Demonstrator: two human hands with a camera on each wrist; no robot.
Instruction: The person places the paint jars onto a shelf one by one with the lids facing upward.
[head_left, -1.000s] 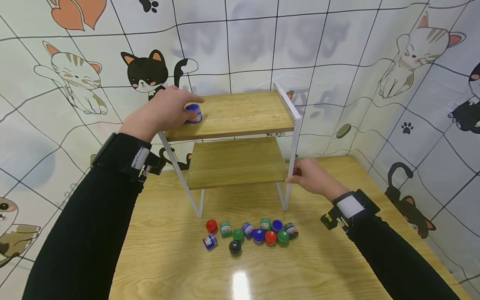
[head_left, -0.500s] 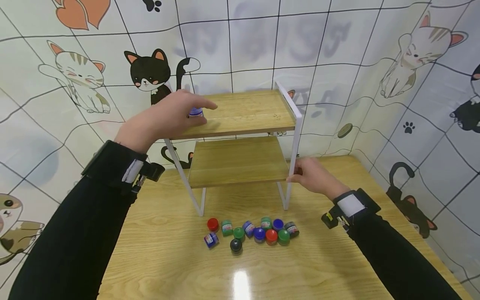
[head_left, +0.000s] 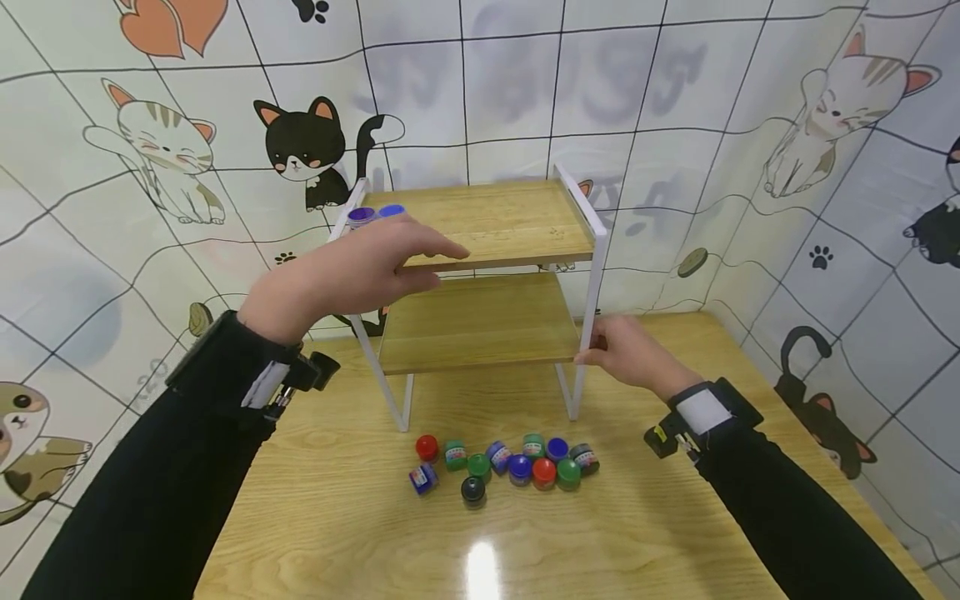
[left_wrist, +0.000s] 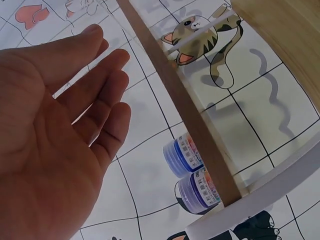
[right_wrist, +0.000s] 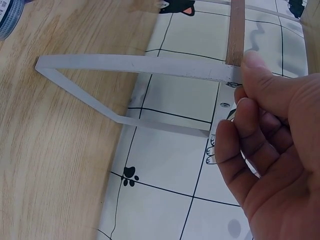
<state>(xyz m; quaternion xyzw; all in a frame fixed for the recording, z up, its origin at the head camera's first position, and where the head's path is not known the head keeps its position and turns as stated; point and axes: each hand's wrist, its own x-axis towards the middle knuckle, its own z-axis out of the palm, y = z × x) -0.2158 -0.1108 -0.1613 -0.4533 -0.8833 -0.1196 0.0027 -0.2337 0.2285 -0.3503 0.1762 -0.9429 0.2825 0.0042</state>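
Observation:
A two-tier shelf (head_left: 510, 218) with wooden boards and a white metal frame (head_left: 591, 287) stands on the table. Two small paint jars with blue lids, one darker (head_left: 362, 215) and one brighter (head_left: 392, 210), sit side by side at the left end of its upper board. My left hand (head_left: 348, 271) is in front of that end, fingers loosely extended and holding nothing; the left wrist view shows its bare palm apart from the jars (left_wrist: 184, 155). My right hand (head_left: 628, 354) pinches the frame's right side by the lower board (head_left: 480, 321), its thumb (right_wrist: 256, 62) in front.
Several paint jars with red, green, blue and black lids lie or stand on the table before the shelf, among them a black-lidded jar (head_left: 473, 492) nearest and a red-lidded jar (head_left: 427, 447) at left. A cat-patterned cloth (head_left: 510, 92) hangs behind and to both sides.
My left hand has let go of the brighter blue-lidded jar on the upper board and moved right, down and toward me. My right hand has stayed on the frame.

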